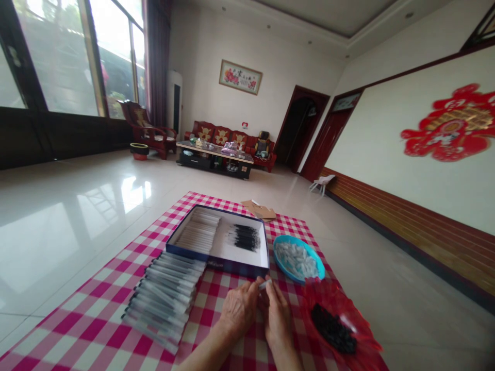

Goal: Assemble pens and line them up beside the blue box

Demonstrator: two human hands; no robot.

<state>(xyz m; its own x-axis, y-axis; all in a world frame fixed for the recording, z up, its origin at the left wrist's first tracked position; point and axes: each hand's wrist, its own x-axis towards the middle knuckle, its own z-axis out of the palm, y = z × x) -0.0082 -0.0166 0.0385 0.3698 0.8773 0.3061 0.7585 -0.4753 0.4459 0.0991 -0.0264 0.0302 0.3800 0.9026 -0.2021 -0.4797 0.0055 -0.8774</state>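
Note:
My left hand (240,307) and my right hand (277,313) meet at the fingertips just in front of the box. Between them sticks out a small whitish translucent pen part (265,284), and the fingers of both hands are closed around it; its rest is hidden. To the left lies a row of clear pens (166,293) with dark ends. The shallow box (235,266) holds clear tubes (199,229) on its left and thin black pieces (246,237) on its right. Right of it, a blue bowl (322,269) contains small translucent pieces (297,259).
Near my right arm, a red scalloped dish (365,322) carries small black parts (333,329). Flattened brown cardboard (261,210) lies at the far edge of the checked tablecloth (88,314). Beyond are a coffee table (214,149), a wooden sofa and a small chair (323,183).

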